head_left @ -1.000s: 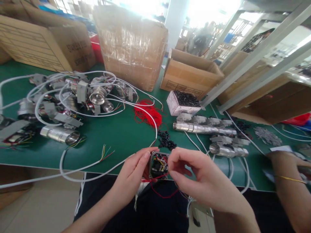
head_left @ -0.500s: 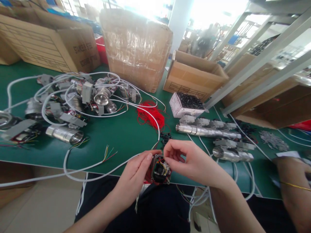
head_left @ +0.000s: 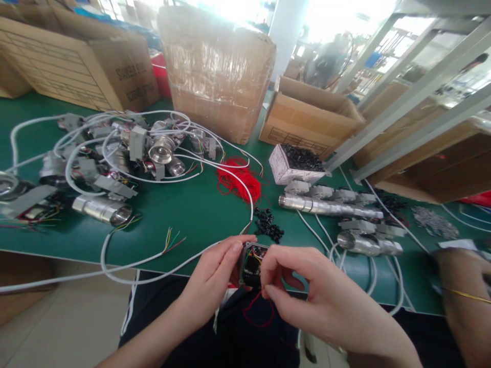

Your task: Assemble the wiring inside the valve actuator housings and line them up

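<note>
Near the front edge of the table, my left hand [head_left: 218, 263] is wrapped round the left side of a small open housing [head_left: 251, 273]. Inside it are a dark part and several thin coloured wires. My right hand [head_left: 291, 278] is closed in a pinch at the housing's lower right corner, covering part of it. A thin red wire [head_left: 259, 325] hangs in a loop below these fingertips and seems to run up into them. Just beyond the housing lies a heap of small black parts [head_left: 269, 225].
Grey-boxed metal valves with white cables [head_left: 163, 148] are piled at the left. A red wire bundle [head_left: 238, 179] lies mid-table. To the right are a white box of black parts [head_left: 297, 163] and a row of valves [head_left: 330, 205]. Another person's arm [head_left: 464, 291] is at far right.
My right hand has moved down from the housing's top right to its lower right corner. A red wire loop now shows below it, and more of the black parts are uncovered.
</note>
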The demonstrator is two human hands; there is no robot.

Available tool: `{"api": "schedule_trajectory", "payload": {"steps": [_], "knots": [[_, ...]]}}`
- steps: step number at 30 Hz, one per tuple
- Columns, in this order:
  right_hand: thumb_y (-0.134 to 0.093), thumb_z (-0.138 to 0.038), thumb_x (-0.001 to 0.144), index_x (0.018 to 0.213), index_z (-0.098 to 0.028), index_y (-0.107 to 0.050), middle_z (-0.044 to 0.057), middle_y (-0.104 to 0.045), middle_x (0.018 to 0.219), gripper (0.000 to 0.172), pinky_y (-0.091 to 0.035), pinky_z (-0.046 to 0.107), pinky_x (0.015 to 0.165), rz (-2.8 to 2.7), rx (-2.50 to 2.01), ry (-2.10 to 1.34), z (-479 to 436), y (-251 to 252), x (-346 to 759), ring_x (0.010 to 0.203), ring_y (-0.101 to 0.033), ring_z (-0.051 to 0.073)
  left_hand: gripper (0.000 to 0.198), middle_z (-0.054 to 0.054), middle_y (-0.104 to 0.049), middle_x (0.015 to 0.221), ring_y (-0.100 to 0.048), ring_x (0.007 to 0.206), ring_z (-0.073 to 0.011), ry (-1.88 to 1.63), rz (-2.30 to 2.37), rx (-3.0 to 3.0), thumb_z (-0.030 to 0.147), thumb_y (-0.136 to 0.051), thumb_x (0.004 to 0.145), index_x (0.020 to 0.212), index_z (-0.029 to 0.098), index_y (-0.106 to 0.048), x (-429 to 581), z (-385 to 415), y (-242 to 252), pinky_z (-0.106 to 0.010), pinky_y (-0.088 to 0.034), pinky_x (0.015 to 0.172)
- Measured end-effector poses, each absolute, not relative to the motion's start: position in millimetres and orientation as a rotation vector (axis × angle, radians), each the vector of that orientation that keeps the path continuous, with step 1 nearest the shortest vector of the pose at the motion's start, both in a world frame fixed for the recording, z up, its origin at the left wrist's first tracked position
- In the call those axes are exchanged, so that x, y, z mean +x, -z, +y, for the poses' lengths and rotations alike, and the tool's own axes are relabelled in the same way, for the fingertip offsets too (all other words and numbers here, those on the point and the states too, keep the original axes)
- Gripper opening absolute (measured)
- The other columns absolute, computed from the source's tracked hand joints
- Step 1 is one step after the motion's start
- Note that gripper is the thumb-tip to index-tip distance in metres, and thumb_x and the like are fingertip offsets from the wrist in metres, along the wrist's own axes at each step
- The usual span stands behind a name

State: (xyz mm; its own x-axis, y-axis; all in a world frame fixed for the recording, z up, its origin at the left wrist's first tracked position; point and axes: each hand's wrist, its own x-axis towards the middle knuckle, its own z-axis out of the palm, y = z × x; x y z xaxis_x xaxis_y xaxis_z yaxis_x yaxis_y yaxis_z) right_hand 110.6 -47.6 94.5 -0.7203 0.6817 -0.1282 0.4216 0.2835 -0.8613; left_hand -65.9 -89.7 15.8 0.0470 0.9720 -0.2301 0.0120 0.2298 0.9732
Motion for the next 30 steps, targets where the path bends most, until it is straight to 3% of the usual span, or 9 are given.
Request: {"api": "schedule_trajectory", "payload": {"steps": [4,11,17,20,27,30], "knots": [[-0.051,-0.003,0.078,0.075,-0.019,-0.057,-0.003,-0.060,0.073,0.017,-0.042,0.020,0.061,-2.225,-1.016,-1.455,-42,-92,111,0.065,-0.052,0.010,0.048,-0.005,-0.072,0.081,-0.064,0.069,-0.0193,-0.990,1.319,1.121,0.045,-0.042,0.099,0.119,0.016,-0.074,-66,-90,-17,-0.025,-0.051,0.057],[-0.053,-0.009,0.079,0.073,-0.019,-0.054,-0.004,-0.055,0.069,0.012,-0.038,0.021,0.056,-2.160,-1.075,-1.524,-34,-89,112,0.061,-0.048,0.010,0.045,-0.005,-0.073,0.082,-0.066,0.066,-0.0191,-0.992,1.279,1.056,0.046,-0.044,0.098,0.115,0.016,-0.073,-64,-91,-20,-0.025,-0.053,0.056],[-0.052,-0.011,0.080,0.074,-0.020,-0.052,-0.005,-0.052,0.067,0.010,-0.035,0.021,0.052,-2.125,-1.061,-1.565,-30,-87,113,0.059,-0.046,0.010,0.044,-0.005,-0.072,0.078,-0.069,0.084,-0.0247,-1.003,1.327,1.142,0.043,-0.043,0.099,0.114,0.017,-0.075,-65,-90,-19,-0.030,-0.057,0.073],[-0.053,-0.012,0.081,0.075,-0.020,-0.053,-0.005,-0.050,0.068,0.010,-0.035,0.021,0.053,-2.160,-1.067,-1.498,-26,-87,112,0.059,-0.044,0.009,0.044,-0.006,-0.073,0.084,-0.067,0.081,-0.0236,-0.999,1.323,1.165,0.043,-0.043,0.099,0.115,0.017,-0.075,-66,-90,-17,-0.032,-0.056,0.077],[-0.053,-0.010,0.084,0.075,-0.019,-0.055,-0.005,-0.052,0.064,0.013,-0.036,0.020,0.052,-2.305,-1.091,-1.289,-19,-85,101,0.056,-0.047,0.009,0.045,-0.002,-0.067,0.079,-0.057,0.065,-0.0172,-1.016,1.266,1.183,0.045,-0.042,0.099,0.113,0.018,-0.075,-67,-89,-19,-0.028,-0.051,0.068],[-0.056,-0.007,0.083,0.074,-0.018,-0.056,-0.005,-0.054,0.064,0.015,-0.037,0.020,0.052,-2.391,-1.111,-1.154,-19,-84,98,0.057,-0.049,0.009,0.041,-0.003,-0.069,0.090,-0.061,0.067,-0.0165,-0.976,1.190,1.140,0.042,-0.061,0.089,0.120,0.018,-0.071,-67,-90,-20,-0.025,-0.050,0.061]]}}
